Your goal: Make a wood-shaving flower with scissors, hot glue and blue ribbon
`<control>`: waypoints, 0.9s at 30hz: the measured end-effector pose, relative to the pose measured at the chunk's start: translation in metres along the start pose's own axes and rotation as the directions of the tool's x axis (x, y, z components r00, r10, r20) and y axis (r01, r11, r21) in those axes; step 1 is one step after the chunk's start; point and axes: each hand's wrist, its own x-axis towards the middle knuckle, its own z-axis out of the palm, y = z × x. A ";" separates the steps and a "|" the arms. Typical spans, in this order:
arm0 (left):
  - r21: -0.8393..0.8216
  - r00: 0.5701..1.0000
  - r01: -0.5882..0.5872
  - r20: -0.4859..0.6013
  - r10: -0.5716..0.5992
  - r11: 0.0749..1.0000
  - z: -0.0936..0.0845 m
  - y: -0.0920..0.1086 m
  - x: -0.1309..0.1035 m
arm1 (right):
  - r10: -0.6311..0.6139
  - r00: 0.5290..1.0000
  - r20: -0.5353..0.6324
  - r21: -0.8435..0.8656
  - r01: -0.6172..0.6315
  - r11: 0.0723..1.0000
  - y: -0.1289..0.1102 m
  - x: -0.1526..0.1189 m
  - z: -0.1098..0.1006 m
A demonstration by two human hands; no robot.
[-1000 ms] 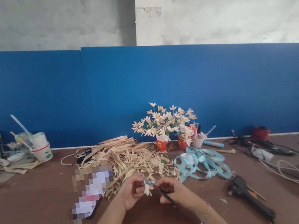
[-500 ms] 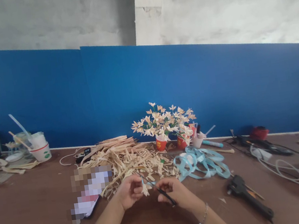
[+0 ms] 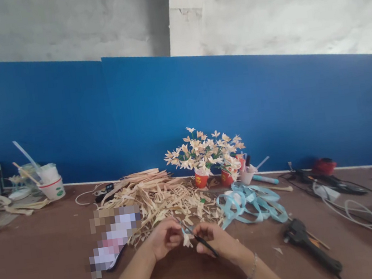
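Observation:
Black-handled scissors (image 3: 204,243) are gripped in my right hand (image 3: 216,240), their blades reaching up and left to my left hand. My left hand (image 3: 166,239) is closed in a pinch beside a small cream flower (image 3: 187,240) with a bit of light blue ribbon at its top. The flower hangs between the two hands, right by the blades. Just behind the hands lies a heap of pale dried husk strips (image 3: 159,198). Light blue ribbon (image 3: 254,203) is coiled loosely to the right of the heap.
Cream flowers (image 3: 204,150) stand in red cups (image 3: 201,178) at the back. A black glue gun (image 3: 311,246) and white cables (image 3: 360,212) lie on the right. A phone (image 3: 117,240) lies on the left, with a white cup (image 3: 53,188) farther back on the brown table (image 3: 33,260).
The small flower has shifted slightly right and now hangs more upright between my hands. The ribbon at its top stretches less toward my right hand. Both hands have barely moved.

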 end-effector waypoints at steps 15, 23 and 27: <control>0.197 0.978 -0.201 -0.024 0.210 0.960 0.005 0.006 -0.006 | -0.142 0.931 -0.337 -0.328 0.025 0.944 0.009 0.009 -0.027; 0.274 0.916 -0.331 -0.138 0.378 0.903 0.005 0.005 -0.002 | -0.174 0.876 -0.450 -0.771 -0.282 0.571 0.003 0.001 -0.012; 0.263 0.875 -0.367 -0.228 0.427 0.892 0.005 0.008 -0.001 | -0.161 0.864 -0.477 -0.793 -0.344 0.503 -0.002 -0.003 -0.013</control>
